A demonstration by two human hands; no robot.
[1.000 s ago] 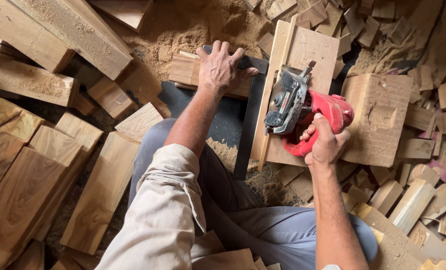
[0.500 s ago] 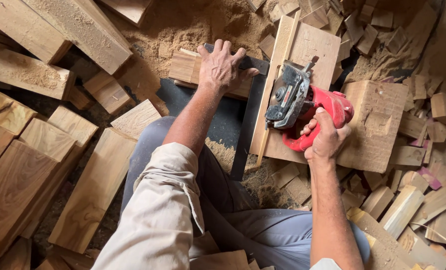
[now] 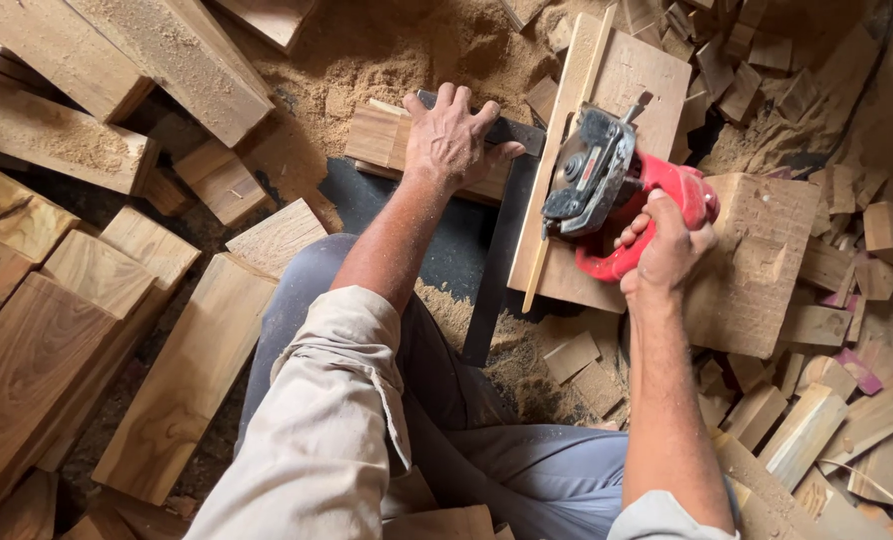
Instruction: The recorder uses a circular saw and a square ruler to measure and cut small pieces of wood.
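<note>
My right hand point(image 3: 667, 245) grips the red handle of a circular saw point(image 3: 607, 185) that rests on a pale wooden board point(image 3: 647, 75). A thin strip of wood point(image 3: 567, 140) lies along the board's left edge, beside the saw's grey guard. My left hand point(image 3: 452, 135) lies flat, fingers spread, on a small wooden block point(image 3: 377, 135) and a dark metal bar point(image 3: 502, 235) to the left of the board. Both forearms are dusted with sawdust.
Sawdust point(image 3: 397, 50) covers the ground ahead. Long planks point(image 3: 182, 380) and blocks are stacked at the left. Several short offcuts point(image 3: 807, 420) are heaped at the right, with a thick block point(image 3: 762, 265) beside the saw. My knees in blue-grey trousers point(image 3: 487, 450) fill the near middle.
The saw and my right hand have slid a little forward along the board. My left hand stays pressed on the block.
</note>
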